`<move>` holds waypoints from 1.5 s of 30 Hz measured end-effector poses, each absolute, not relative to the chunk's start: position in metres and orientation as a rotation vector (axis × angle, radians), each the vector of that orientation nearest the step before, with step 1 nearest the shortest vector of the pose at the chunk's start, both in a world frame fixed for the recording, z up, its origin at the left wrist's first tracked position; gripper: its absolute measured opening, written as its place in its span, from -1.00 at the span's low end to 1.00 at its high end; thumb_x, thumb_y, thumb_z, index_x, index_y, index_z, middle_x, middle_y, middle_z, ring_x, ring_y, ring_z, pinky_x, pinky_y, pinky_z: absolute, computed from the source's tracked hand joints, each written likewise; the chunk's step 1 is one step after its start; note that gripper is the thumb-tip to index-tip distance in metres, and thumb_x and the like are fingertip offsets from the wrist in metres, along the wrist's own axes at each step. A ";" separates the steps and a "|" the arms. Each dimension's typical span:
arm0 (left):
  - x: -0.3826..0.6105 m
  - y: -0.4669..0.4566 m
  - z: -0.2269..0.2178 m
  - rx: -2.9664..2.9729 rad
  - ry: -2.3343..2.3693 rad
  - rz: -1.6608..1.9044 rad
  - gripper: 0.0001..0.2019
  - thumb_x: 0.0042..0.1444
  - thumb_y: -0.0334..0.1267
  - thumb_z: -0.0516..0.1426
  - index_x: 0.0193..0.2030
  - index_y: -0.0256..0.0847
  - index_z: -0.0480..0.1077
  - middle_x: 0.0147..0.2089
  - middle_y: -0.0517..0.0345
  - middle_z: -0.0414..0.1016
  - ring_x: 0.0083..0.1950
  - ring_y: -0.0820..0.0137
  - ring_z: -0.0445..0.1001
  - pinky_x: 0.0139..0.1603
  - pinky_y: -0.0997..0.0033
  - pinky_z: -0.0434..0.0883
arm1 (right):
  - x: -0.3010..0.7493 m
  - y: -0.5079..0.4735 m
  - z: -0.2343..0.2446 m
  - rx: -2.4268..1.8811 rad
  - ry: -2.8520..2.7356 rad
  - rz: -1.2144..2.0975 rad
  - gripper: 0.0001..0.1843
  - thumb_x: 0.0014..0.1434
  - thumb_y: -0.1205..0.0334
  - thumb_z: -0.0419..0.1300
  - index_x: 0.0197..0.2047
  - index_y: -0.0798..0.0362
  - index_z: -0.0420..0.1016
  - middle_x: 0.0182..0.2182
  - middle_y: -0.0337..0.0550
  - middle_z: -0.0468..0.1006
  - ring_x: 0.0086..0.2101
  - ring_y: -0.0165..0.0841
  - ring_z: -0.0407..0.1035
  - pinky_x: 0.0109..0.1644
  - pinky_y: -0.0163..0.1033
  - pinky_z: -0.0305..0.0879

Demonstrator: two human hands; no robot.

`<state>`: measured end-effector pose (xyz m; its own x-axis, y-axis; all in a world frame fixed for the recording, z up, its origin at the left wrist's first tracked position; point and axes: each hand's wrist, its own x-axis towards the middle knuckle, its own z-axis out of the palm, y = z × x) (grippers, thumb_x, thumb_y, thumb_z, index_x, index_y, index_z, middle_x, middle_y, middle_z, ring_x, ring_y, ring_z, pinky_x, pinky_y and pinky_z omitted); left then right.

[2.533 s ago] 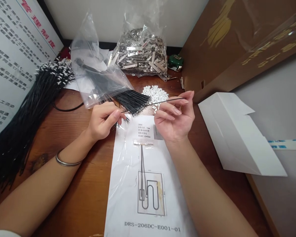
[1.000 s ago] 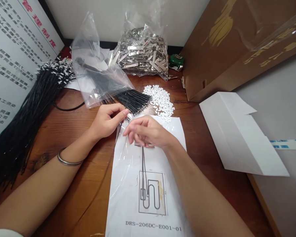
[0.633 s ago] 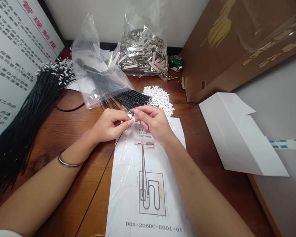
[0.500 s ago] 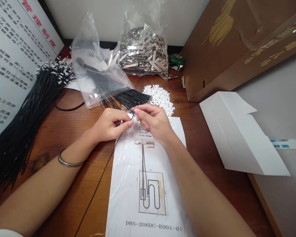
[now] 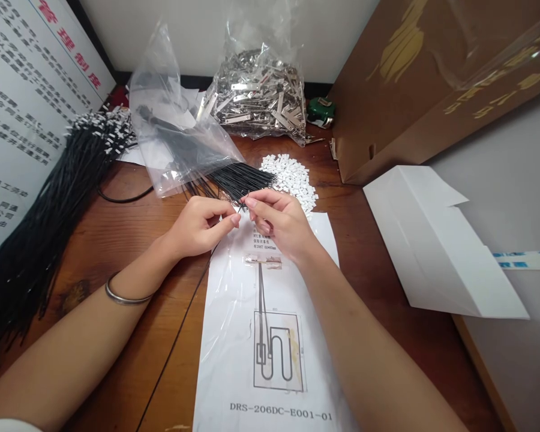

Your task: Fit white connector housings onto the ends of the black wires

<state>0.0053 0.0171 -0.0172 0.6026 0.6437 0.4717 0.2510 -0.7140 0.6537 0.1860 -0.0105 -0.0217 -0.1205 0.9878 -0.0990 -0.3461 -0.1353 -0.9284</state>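
A thin black wire (image 5: pixel 180 336) runs from the table's front edge up to my two hands. My left hand (image 5: pixel 203 225) pinches it between thumb and forefinger. Right beside it, my right hand (image 5: pixel 281 219) has its fingertips closed on the wire's end; that tip is too small to make out clearly. Behind my hands lies a bundle of black wires (image 5: pixel 243 179), partly inside a clear plastic bag (image 5: pixel 198 144). A pile of small white connector housings (image 5: pixel 292 180) is just beyond my right hand. Under both hands lies a printed drawing sheet (image 5: pixel 234 288).
At the left is a large bundle of black wires with white ends (image 5: pixel 40 216). A bag of metal strips (image 5: pixel 261 96) stands at the back, beside a green tape measure (image 5: pixel 321 111). A brown box (image 5: pixel 387 90) and folded white card (image 5: pixel 432 246) stand at the right.
My left hand has shifted very slightly left, its thumb a little further from the right fingers. The right hand stays nearly in place, and the pinches look the same.
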 end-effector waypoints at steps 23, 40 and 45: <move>0.010 0.014 -0.015 2.293 0.851 0.987 -0.75 0.14 -0.34 0.16 -0.55 -0.27 0.48 -0.68 0.31 0.35 -0.67 0.63 0.13 -0.61 0.57 0.10 | 0.177 -0.014 -0.024 -1.159 -1.184 1.260 -0.73 0.01 0.02 0.38 -0.47 0.08 0.60 -0.65 -0.32 0.39 -0.59 -0.53 0.17 -0.54 -0.32 0.06; 0.007 0.015 -0.009 2.209 0.867 0.811 -0.67 0.26 -0.22 0.10 -0.49 -0.28 0.51 -0.60 0.20 0.49 -0.64 0.57 0.24 -0.53 0.53 0.20 | 0.178 -0.011 -0.025 -0.991 -1.051 1.473 -0.73 0.11 0.02 0.31 -0.38 0.08 0.56 -0.60 -0.35 0.34 -0.64 -0.58 0.07 -0.61 -0.34 -0.12; 0.007 0.015 -0.009 2.182 0.851 0.813 -0.67 0.25 -0.22 0.10 -0.49 -0.30 0.50 -0.60 0.19 0.49 -0.65 0.59 0.23 -0.55 0.54 0.17 | 0.180 -0.012 -0.027 -1.029 -1.080 1.425 -0.74 0.14 0.04 0.31 -0.30 0.09 0.60 -0.58 -0.36 0.34 -0.63 -0.59 0.06 -0.61 -0.34 -0.11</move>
<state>0.0071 0.0147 -0.0090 0.5965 0.7424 0.3051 0.3388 -0.5774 0.7428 0.1799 -0.0122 -0.0270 -0.1065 0.9932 -0.0462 -0.2240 -0.0693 -0.9721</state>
